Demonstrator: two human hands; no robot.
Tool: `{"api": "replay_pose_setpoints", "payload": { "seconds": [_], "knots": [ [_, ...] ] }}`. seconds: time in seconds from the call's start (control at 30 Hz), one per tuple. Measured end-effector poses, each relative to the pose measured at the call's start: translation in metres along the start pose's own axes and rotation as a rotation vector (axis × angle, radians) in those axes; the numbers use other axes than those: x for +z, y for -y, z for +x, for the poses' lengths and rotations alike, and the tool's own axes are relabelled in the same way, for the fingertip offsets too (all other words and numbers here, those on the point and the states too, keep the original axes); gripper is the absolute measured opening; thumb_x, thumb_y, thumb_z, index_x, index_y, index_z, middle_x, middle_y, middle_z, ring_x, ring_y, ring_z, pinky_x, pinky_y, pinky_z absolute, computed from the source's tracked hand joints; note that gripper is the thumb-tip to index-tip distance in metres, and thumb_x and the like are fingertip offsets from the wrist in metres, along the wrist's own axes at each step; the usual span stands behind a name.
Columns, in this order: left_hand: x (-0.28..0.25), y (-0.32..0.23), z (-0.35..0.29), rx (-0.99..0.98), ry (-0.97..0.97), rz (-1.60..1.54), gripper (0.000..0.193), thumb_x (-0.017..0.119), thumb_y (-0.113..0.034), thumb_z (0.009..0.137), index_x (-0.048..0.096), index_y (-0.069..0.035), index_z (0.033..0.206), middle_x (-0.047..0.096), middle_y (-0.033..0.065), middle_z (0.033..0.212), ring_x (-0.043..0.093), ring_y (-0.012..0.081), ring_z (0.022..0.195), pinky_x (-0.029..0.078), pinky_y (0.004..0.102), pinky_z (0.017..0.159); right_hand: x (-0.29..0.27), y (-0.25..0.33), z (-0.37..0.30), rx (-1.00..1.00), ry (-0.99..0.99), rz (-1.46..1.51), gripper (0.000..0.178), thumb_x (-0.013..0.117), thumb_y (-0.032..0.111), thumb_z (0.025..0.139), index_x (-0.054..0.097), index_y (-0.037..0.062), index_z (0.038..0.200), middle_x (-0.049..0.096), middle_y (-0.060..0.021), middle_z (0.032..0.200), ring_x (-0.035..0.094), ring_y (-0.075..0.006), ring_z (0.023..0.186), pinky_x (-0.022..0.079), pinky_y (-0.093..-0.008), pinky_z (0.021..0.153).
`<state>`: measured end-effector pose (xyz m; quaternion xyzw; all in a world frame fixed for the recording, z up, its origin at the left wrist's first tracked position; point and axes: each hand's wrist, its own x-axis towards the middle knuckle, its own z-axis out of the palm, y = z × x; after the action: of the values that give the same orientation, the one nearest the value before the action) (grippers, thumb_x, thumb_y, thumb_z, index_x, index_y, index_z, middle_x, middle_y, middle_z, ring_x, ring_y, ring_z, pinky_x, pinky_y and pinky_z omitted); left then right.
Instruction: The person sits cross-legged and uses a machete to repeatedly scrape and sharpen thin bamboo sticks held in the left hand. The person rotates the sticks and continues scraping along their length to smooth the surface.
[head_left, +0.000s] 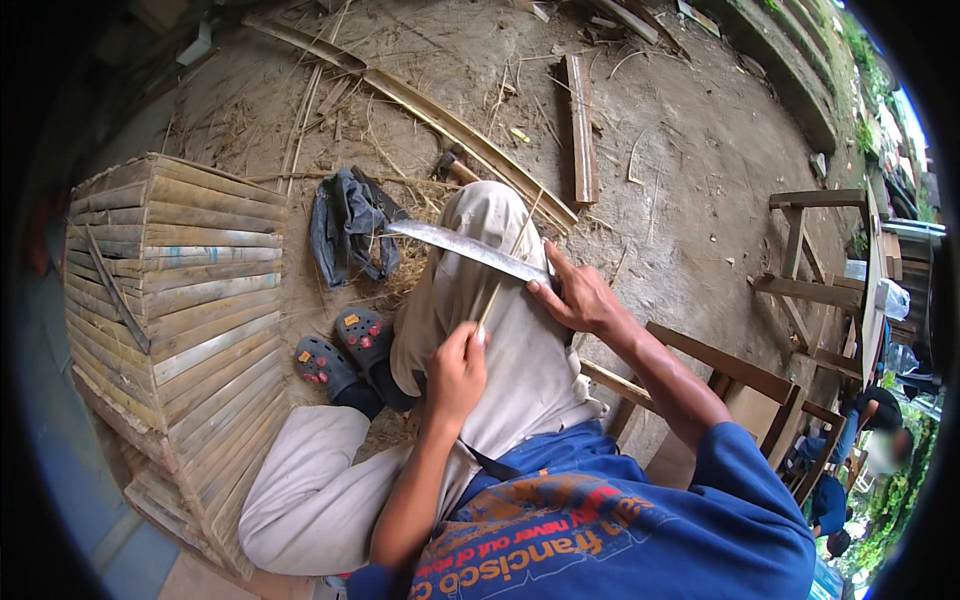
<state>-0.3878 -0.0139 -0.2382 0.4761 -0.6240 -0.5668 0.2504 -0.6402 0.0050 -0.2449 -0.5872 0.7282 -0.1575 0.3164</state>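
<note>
Near the blade [462,244], dark cloth [343,225]

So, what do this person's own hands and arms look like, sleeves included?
The left hand and right hand are bare, with no gloves or watch visible. Both forearms are uncovered; a short, loose blue sleeve shows on the right.

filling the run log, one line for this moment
left hand: gripping thin strip; right hand: holding long blade; blade: crosses strip; slatted crate: at left
</note>
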Motion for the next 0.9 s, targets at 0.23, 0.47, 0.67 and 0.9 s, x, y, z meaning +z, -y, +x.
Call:
{"api": "replay_pose_setpoints", "payload": {
  "seconds": [0.23, 0.47, 0.67, 0.9],
  "knots": [
    [0.04, 0.005, 0.059, 0.104, -0.009, 0.237, 0.013, 0.055, -0.011, 0.099, 0.062, -0.001, 0.096, 0.065, 0.0247, 0.079, 0.067, 0.0445, 0.081, 0.05, 0.0495, 0.064, 0.004, -0.009, 0.0, 0.036, -0.024, -0.038, 0.079, 0.06, 0.048, 0.097, 0.043, -0.0144, 0.141, 0.064, -0.0328, 0.071, 0.067, -0.0501, 0.069, 0.053, -0.0533, 0.07],
    [-0.012, 0.008, -0.024, -0.041, 0.027, 0.247, 0.011, 0.055, -0.011, 0.099, 0.061, -0.003, 0.095, 0.063, 0.0213, 0.072, 0.066, 0.0403, 0.067, 0.048, 0.0456, 0.057, 0.01, -0.012, 0.01, 0.085, -0.017, -0.019, 0.074, 0.057, 0.049, 0.098, 0.046, -0.0125, 0.138, 0.065, -0.0347, 0.076, 0.068, -0.0507, 0.075, 0.054, -0.054, 0.073],
    [-0.038, 0.003, -0.077, -0.135, 0.025, 0.205, 0.014, 0.054, -0.011, 0.1, 0.064, -0.002, 0.097, 0.065, 0.0169, 0.073, 0.068, 0.0343, 0.064, 0.049, 0.0396, 0.057, 0.011, -0.014, 0.009, 0.107, -0.032, 0.008, 0.071, 0.056, 0.048, 0.099, 0.046, -0.0102, 0.138, 0.065, -0.0339, 0.075, 0.068, -0.0502, 0.074, 0.053, -0.0544, 0.073],
    [-0.052, 0.0, -0.084, -0.195, -0.029, 0.09, 0.019, 0.052, -0.013, 0.103, 0.064, 0.001, 0.097, 0.065, 0.0078, 0.078, 0.06, 0.0126, 0.07, 0.046, 0.0292, 0.063, 0.001, -0.007, 0.002, 0.146, 0.01, 0.251, 0.073, 0.056, 0.046, 0.099, 0.042, -0.0083, 0.146, 0.067, -0.0281, 0.073, 0.07, -0.0435, 0.072, 0.052, -0.0507, 0.072]
  ]
}}
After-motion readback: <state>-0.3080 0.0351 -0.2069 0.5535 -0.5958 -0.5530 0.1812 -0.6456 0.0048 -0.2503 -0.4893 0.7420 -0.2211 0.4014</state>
